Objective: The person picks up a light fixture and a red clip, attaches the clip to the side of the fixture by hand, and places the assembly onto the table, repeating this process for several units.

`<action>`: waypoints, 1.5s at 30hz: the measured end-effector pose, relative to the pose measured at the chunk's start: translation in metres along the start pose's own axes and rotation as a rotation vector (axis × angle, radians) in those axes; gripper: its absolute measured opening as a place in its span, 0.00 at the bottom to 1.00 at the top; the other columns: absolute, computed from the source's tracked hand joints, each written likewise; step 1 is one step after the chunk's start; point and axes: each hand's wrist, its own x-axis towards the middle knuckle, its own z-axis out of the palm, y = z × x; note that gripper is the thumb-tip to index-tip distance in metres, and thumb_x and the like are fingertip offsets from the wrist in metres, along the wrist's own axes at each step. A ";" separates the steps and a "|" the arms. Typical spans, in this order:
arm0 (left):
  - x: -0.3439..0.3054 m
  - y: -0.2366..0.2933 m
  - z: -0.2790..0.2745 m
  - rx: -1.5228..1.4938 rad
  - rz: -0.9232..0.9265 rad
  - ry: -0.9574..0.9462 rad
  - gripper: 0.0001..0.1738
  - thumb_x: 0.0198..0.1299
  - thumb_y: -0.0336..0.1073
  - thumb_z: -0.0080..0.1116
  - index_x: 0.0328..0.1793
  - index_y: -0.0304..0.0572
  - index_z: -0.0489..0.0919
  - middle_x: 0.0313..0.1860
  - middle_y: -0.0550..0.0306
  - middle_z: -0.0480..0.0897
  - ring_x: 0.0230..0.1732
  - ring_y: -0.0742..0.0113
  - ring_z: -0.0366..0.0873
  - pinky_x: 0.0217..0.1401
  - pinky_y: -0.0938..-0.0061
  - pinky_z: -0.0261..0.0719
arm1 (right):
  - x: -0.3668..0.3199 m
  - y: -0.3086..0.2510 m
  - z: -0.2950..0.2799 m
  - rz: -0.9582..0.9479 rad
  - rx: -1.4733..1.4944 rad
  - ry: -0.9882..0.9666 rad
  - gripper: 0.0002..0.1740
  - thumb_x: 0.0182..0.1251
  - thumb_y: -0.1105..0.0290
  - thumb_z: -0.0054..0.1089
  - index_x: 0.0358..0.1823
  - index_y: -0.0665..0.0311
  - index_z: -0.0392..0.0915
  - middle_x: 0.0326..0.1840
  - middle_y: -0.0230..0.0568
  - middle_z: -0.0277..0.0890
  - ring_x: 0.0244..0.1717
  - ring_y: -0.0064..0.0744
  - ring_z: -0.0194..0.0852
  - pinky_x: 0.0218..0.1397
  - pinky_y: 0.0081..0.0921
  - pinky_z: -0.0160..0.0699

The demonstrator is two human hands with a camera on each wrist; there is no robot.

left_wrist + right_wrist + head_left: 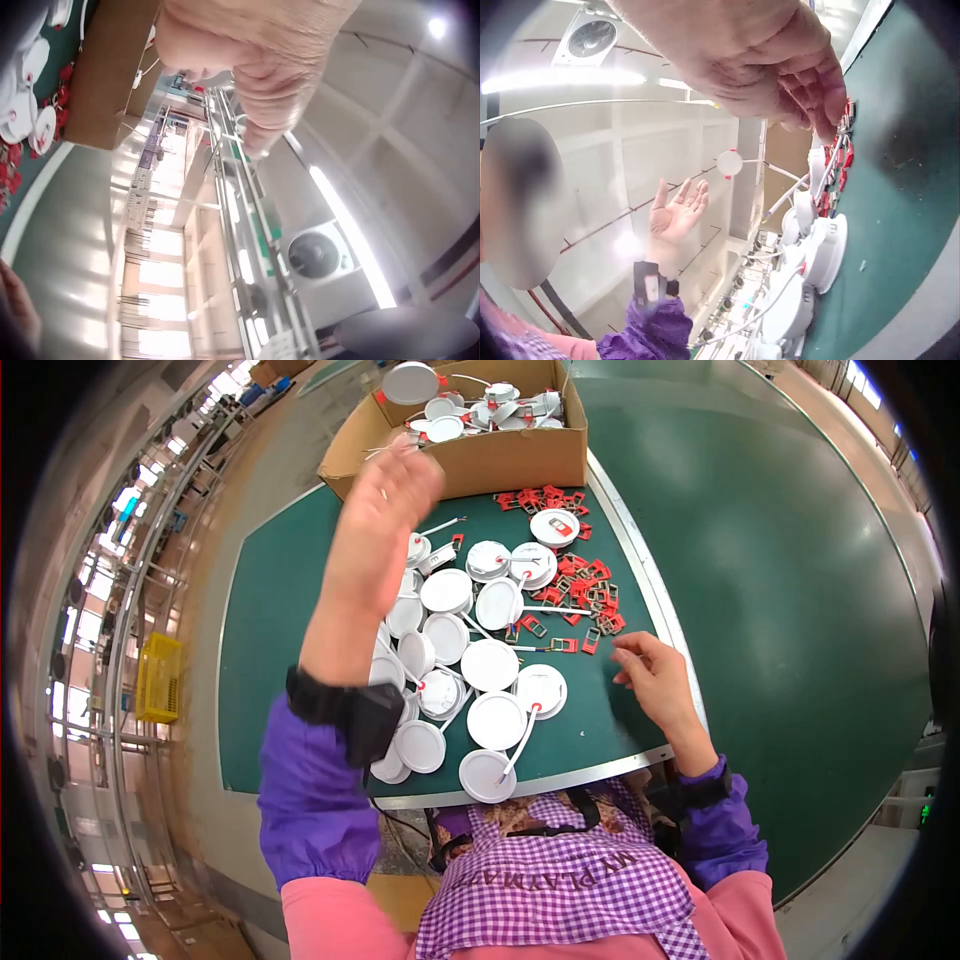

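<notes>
High over the tabletop point(260, 660), at the near side of the cardboard box point(500, 463), the left hand point(388, 495) is raised with its palm showing and its fingers spread and slightly bent; it is released, holding nothing. Just beyond its fingertips, apart from them, an airborne disc point(411, 382), white and round with red at two edges and a cable trailing from it, hangs above the box. More white discs and cables fill the box beyond the hand.

Lower and to the other side, the right hand point(655, 682) hovers over the tabletop with loosely bent fingers and thumb close together. Nothing shows in its grasp, and it is near the closest of the red clips point(600, 600), which have metal frames and lie in a loose heap ahead of it. Past that heap, a capped disc point(554, 528) carries one clip on its top, beside a further scatter of clips along the foot of the box.

Between the two hands, white discs point(490, 664) crowd the tabletop, some face up, some showing their backs with cables running out, several overlapping or stacked. Behind the hands come black wristbands point(705, 790), purple sleeves point(318, 800) and a checked apron point(560, 880). Well out past the left forearm stands a yellow crate point(159, 678).
</notes>
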 end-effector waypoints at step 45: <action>-0.126 -0.087 -0.003 1.089 0.467 -0.873 0.26 0.42 0.27 0.62 0.53 0.46 0.76 0.56 0.53 0.75 0.58 0.54 0.72 0.57 0.63 0.71 | 0.014 0.023 0.029 -0.117 0.030 0.050 0.05 0.61 0.76 0.55 0.36 0.68 0.69 0.21 0.36 0.71 0.21 0.21 0.71 0.24 0.20 0.68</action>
